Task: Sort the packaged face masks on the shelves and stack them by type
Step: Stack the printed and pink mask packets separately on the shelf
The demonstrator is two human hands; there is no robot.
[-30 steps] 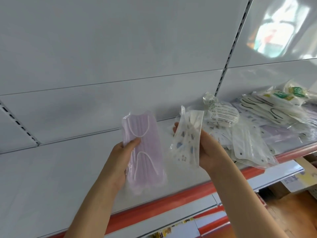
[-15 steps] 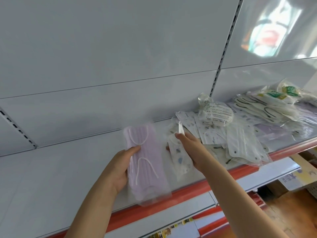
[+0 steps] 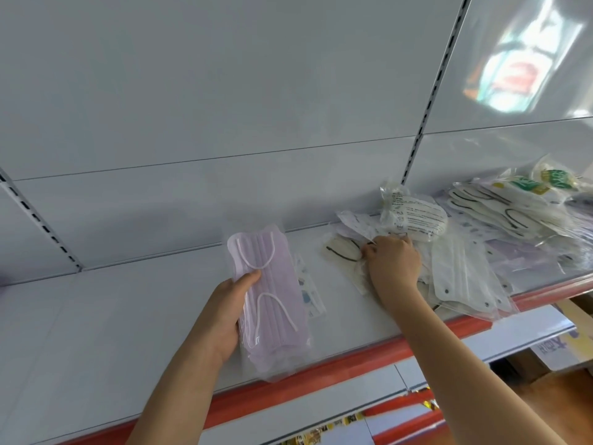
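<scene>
Along the front half of the shelf [image 3: 96,332], the change is plain: the patterned mask packet [image 3: 309,295] that the right hand held a second ago now lies flat on the white surface, mostly hidden behind the lilac pack. The right hand [image 3: 393,268] has moved on to the left edge of the unsorted heap [image 3: 465,252], fingers curled into the wrappers beside a cream mask with black ear loops [image 3: 341,250] — whether it has one pinched or is only raking through them cannot be told. The left hand [image 3: 224,316] still grips the lilac mask pack [image 3: 269,300], thumb across its face, holding it upright just above the shelf near the red front lip [image 3: 321,377].

Judgement: one type has been started as a pile at mid-shelf; the lilac pack is not yet set down, and the next pick is under way. Most of the sorting remains.

Surface — a white metal shelf, bare toward its left end, crowded toward its right end with clear-wrapped masks: white ones with dark studs [image 3: 462,277], a printed bundle [image 3: 414,216] against the back panel [image 3: 224,91], green-labelled packs [image 3: 529,183] at the far right. A slotted upright [image 3: 430,91] divides the glossy back panels, which carry a bright reflection. Lower shelving and a wooden floor show below right.
</scene>
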